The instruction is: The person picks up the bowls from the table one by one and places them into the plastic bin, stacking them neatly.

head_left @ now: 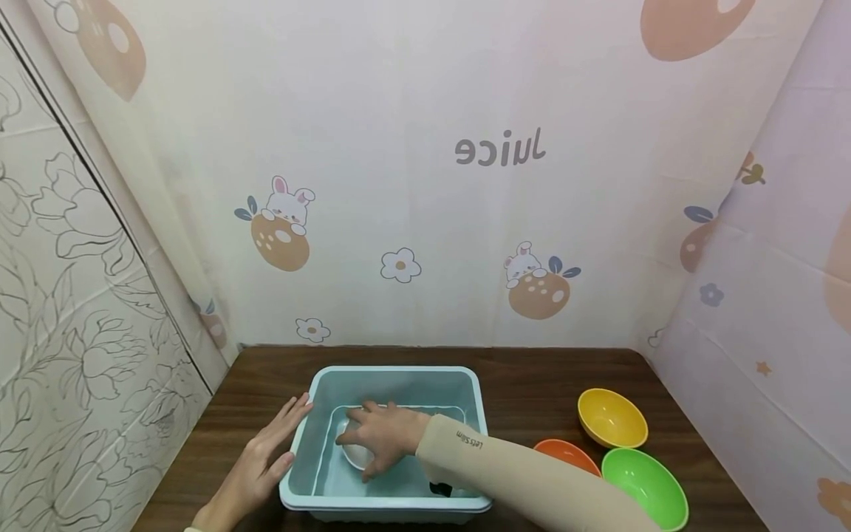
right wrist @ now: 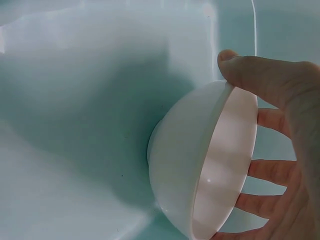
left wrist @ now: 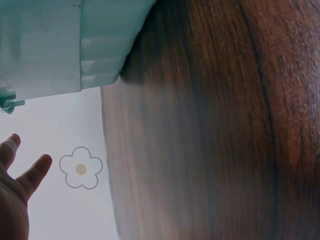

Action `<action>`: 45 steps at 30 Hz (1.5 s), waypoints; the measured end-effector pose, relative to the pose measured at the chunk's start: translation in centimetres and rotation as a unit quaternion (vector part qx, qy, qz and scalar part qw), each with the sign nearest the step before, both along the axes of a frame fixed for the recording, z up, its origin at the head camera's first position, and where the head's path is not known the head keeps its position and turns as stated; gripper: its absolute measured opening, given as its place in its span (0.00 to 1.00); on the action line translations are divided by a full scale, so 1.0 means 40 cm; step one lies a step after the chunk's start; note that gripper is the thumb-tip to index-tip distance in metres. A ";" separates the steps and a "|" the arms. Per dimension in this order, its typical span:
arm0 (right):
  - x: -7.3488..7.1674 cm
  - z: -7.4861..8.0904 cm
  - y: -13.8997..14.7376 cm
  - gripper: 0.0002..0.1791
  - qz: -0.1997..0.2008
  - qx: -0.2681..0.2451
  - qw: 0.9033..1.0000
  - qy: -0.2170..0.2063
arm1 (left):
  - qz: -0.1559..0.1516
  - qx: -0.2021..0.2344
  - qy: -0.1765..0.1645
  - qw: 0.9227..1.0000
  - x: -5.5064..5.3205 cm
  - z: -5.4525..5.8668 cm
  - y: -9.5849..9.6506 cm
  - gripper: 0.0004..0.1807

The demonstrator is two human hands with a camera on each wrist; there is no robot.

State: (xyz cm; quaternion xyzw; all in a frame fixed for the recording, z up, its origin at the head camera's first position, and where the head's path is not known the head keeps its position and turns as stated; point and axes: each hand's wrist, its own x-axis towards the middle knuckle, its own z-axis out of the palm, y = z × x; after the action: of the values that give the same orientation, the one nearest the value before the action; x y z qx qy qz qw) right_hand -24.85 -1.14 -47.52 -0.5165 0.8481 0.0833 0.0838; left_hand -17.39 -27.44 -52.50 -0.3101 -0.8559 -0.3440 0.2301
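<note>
A white bowl (right wrist: 182, 150) sits inside the light blue plastic basin (head_left: 399, 504). Reaching over the basin's front wall, my right hand (head_left: 385, 436) grips the bowl from above. In the right wrist view, the thumb (right wrist: 240, 67) is at one side of the bowl's rim and the spread fingers (right wrist: 270, 172) are along the other. My left hand (head_left: 255, 462) lies along the basin's left side, fingers extended, fingertips at the rim. The left wrist view shows part of that left hand (left wrist: 15, 200) with the fingers apart, below the basin's outer wall (left wrist: 45, 50).
To the right of the basin, yellow (head_left: 613, 419), green (head_left: 645, 488) and orange bowls (head_left: 568, 451) stand grouped on the dark wood table (head_left: 532, 384). The right forearm partly covers the orange one. A small black object (head_left: 440, 488) shows inside the basin near its front. Patterned curtains (head_left: 399, 185) surround the table.
</note>
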 end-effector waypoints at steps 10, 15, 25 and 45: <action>-0.001 -0.010 -0.002 0.41 0.000 0.001 1.000 -0.002 | -0.012 0.006 0.007 1.000 -0.002 -0.002 -0.001 0.33; 0.004 -0.006 -0.002 0.41 -0.007 -0.002 1.000 -0.012 | -0.026 0.010 0.015 1.000 -0.002 0.004 -0.002 0.32; 0.005 -0.003 0.003 0.43 -0.013 0.006 1.000 0.000 | -0.026 0.008 0.008 1.000 -0.009 0.008 0.000 0.33; 0.006 -0.002 -0.007 0.44 -0.010 0.020 1.000 0.002 | -0.048 0.026 0.031 0.998 -0.010 -0.005 -0.001 0.31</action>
State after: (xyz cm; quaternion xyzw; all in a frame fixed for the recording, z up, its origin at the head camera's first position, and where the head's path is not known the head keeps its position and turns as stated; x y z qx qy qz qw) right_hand -24.61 -1.41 -47.60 -0.5062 0.8514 0.1005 0.0934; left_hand -17.78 -27.50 -52.68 -0.3552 -0.8232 -0.3668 0.2481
